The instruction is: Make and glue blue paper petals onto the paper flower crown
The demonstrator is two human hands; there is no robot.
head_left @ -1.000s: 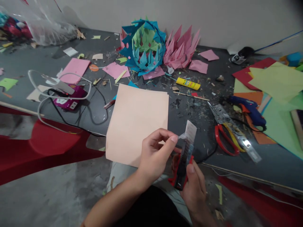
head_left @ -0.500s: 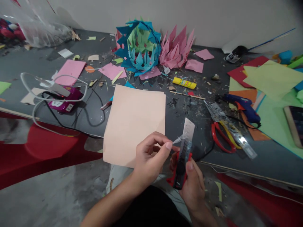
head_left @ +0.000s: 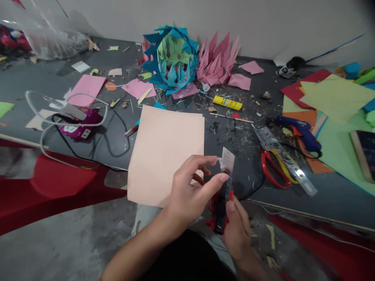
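Note:
My right hand [head_left: 238,228] is wrapped around a red and black utility knife [head_left: 219,214], whose wide blade [head_left: 228,159] points up and away from me. Beside the blade is my left hand [head_left: 187,187], thumb and index finger spread apart. A whitish, crumpled wisp [head_left: 220,163] clings to the blade's left edge, at the tip of my left index finger. Under and behind the left hand lies a stack of peach paper [head_left: 168,144], which overhangs the front of the table.
Blue and pink folded-paper pieces [head_left: 175,78] stand at the back of the cluttered table [head_left: 117,62]. Red-handled scissors [head_left: 274,171], a ruler [head_left: 301,177] and a blue glue gun [head_left: 303,132] lie to the right. A yellow glue stick [head_left: 227,102] is behind. Left sits a purple power adapter [head_left: 79,127] with cables.
My left thumb and index finger have parted and moved right, up against the blade. The pale wisp, stretched between fingers and blade before, is now bunched at the blade's edge. The knife has turned slightly.

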